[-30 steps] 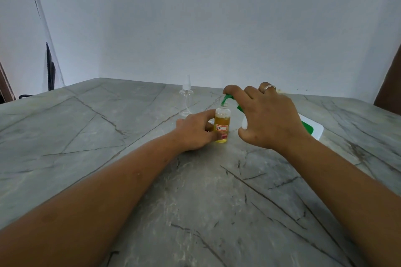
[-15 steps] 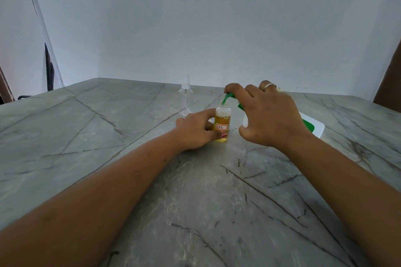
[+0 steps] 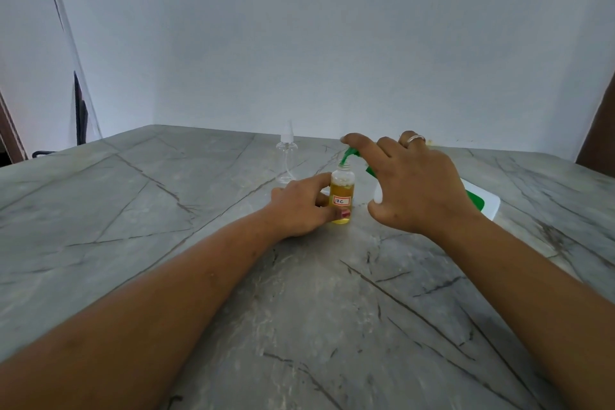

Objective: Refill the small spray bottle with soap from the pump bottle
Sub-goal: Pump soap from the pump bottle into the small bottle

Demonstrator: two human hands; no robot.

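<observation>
A small clear bottle (image 3: 342,196) of yellow liquid with a white label stands uncapped on the marble table (image 3: 166,210). My left hand (image 3: 299,206) grips its lower body from the left. A white pump bottle (image 3: 479,203) with a green label leans in from the right, mostly hidden behind my right hand (image 3: 412,183). That hand curls over the green pump head, thumb under the white body. The green nozzle (image 3: 347,156) points down into the small bottle's open neck.
A clear spray cap with its dip tube (image 3: 287,156) stands on the table behind and left of the small bottle. White walls close off the table's far side. A dark object sits at the far left edge (image 3: 80,110).
</observation>
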